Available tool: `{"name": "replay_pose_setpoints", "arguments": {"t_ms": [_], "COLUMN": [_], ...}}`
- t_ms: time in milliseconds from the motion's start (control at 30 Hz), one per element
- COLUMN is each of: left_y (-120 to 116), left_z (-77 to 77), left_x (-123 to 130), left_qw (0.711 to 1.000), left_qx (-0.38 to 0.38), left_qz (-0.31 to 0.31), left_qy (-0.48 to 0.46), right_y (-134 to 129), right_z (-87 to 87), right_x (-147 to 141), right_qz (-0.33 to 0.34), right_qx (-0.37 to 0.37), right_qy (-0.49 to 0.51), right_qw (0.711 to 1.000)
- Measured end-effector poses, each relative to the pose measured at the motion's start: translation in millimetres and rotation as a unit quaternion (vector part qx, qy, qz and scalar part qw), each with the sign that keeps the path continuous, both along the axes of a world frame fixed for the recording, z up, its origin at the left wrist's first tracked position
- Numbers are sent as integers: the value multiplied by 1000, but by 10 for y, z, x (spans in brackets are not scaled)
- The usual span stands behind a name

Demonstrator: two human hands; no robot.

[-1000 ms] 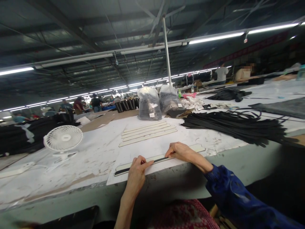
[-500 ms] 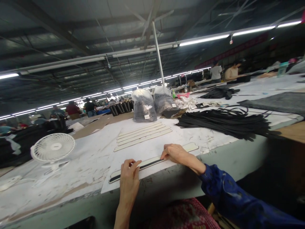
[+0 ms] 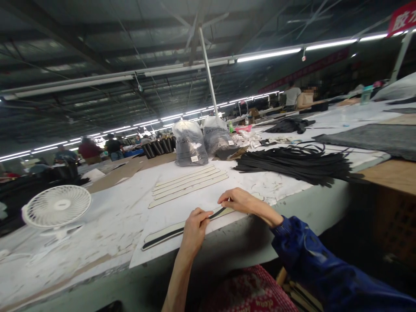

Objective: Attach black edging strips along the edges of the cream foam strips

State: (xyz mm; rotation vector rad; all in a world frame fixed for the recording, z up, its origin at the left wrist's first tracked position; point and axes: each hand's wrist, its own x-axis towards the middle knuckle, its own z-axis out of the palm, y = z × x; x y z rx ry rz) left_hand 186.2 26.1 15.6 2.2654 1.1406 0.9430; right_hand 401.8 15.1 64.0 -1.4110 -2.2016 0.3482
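Leftward fingers have slid right: the left hand (image 3: pixel 196 226) now touches the flat, narrow black strip (image 3: pixel 164 236) farther along; whether it pinches, I cannot tell. The right hand (image 3: pixel 238 200) pinches the strip's raised, curving stretch above a long, dark-edged cream panel (image 3: pixel 162 230) on white paper (image 3: pixel 182 212).

black strip (image 3: pixel 169 235) along the cream panel (image 3: pixel 169 229), dark-edged cream pieces (image 3: pixel 188 188) beyond it, white fan (image 3: pixel 61 203) to its left, 2 grey-and-whitish bags (image 3: pixel 191 145) with dark lettering farther beyond it, black straps (image 3: pixel 289 162) to its right, blue sleeve (image 3: pixel 302 247) and pale-printed red cloth (image 3: pixel 260 288) on its near side
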Motion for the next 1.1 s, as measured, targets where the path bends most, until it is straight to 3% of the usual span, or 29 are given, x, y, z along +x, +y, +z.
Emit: {"name": "replay_pose_setpoints", "arguments": {"t_ms": [167, 333, 667, 967, 1100], "left_y": [-6, 44, 73, 35, -31], "left_z": [-5, -53, -89, -62, -12], "left_x": [-1, -19, -49, -43, -75], "left_qw": [1000, 999, 998, 999, 997], "left_qx": [2, 20, 18, 25, 55], "left_qz": [-13, -20, -31, -17, 39], "left_qy": [19, 34, 60, 27, -39], "right_y": [-11, -32, -15, -31, -77], "right_z": [32, 44, 68, 179, 227], "right_x": [362, 503, 444, 317, 265], "right_qz": [-26, -62, -136, -158, -167], "right_qx": [-54, -85, -112, -117, -113], "right_qy": [40, 23, -59, -151, -177], "right_qw": [997, 994, 983, 969, 963]}}
